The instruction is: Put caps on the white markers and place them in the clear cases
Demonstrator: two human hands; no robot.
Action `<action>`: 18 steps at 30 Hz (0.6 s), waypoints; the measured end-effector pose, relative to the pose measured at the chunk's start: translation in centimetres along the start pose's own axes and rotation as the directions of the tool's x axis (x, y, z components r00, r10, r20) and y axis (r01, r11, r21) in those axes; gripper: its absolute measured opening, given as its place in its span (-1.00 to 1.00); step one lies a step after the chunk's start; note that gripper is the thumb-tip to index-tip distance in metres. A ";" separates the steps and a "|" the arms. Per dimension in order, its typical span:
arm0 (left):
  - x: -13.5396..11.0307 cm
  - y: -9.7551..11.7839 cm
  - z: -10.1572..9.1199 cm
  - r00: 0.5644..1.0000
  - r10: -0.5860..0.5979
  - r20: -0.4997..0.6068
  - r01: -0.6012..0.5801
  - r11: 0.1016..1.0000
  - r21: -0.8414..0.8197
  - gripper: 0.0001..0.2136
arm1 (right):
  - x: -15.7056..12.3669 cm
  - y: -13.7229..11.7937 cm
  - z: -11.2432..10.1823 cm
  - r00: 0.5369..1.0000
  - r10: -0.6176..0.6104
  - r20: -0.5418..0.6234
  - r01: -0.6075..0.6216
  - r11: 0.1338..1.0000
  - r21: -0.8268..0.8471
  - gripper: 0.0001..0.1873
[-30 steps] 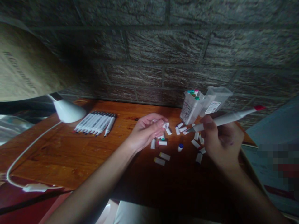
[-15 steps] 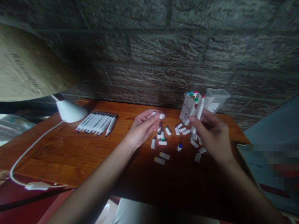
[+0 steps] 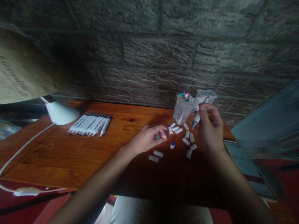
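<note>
My left hand (image 3: 148, 139) is low over the table, thumb and fingers closing around a small white and pink marker cap (image 3: 164, 135). A bit of green shows between these fingers, and other caps there are hidden. In my right hand (image 3: 210, 127) a white marker (image 3: 196, 118) is gripped at a slant, its red tip up and its grey end down. Several loose white caps (image 3: 178, 131) lie below and left of the right hand. Nearer me are a blue-topped cap (image 3: 172, 145) and two yellow-ended caps (image 3: 158, 153).
A clear plastic holder (image 3: 179, 112) with several markers stands by the brick wall, beside another clear holder (image 3: 211, 95). On the left, several markers (image 3: 90, 124) lie in a row next to the white lamp base (image 3: 63, 113). Its cord (image 3: 25, 149) runs over the table edge.
My left hand has come down from above the caps to the table among them. My right hand has tipped the marker further over. The view has shifted slightly to the right.
</note>
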State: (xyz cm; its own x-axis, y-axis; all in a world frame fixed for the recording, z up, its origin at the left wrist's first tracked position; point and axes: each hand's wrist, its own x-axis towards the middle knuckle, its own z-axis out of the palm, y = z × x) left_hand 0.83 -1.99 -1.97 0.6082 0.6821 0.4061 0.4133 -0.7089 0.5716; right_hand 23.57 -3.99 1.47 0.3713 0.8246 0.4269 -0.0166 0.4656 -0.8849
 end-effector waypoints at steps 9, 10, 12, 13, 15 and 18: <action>0.3 0.1 0.3 0.988 0.145 0.045 -0.151 0.942 0.301 -0.92 | -0.3 0.0 0.4 0.996 0.081 0.028 -0.083 0.994 0.073 -0.78; 0.2 0.1 0.4 0.988 0.137 0.071 -0.152 0.938 0.312 -0.91 | -0.3 0.1 0.4 0.996 0.089 0.033 -0.091 0.993 0.078 -0.77; 0.2 0.1 0.6 0.988 0.115 0.106 -0.144 0.933 0.329 -0.89 | -0.2 0.2 0.4 0.994 0.101 0.032 -0.104 0.991 0.086 -0.76; 0.1 0.1 0.7 0.988 0.105 0.115 -0.138 0.932 0.335 -0.88 | -0.2 0.2 0.4 0.994 0.104 0.023 -0.105 0.991 0.085 -0.76; 0.0 0.2 0.8 0.988 0.097 0.117 -0.131 0.932 0.339 -0.84 | -0.1 0.0 0.4 0.995 0.095 0.003 -0.095 0.993 0.072 -0.75; 0.0 0.4 0.6 0.988 0.121 0.099 -0.147 0.938 0.313 -0.75 | 0.1 -0.8 0.2 0.998 0.044 0.041 -0.047 0.995 0.091 -0.73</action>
State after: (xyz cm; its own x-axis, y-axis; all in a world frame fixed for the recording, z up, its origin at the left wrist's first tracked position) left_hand 1.42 -2.34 -2.22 0.7181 0.5698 0.3995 0.5109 -0.8215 0.2533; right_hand 23.40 -4.25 2.24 0.3320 0.8566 0.3950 -0.1184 0.4532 -0.8835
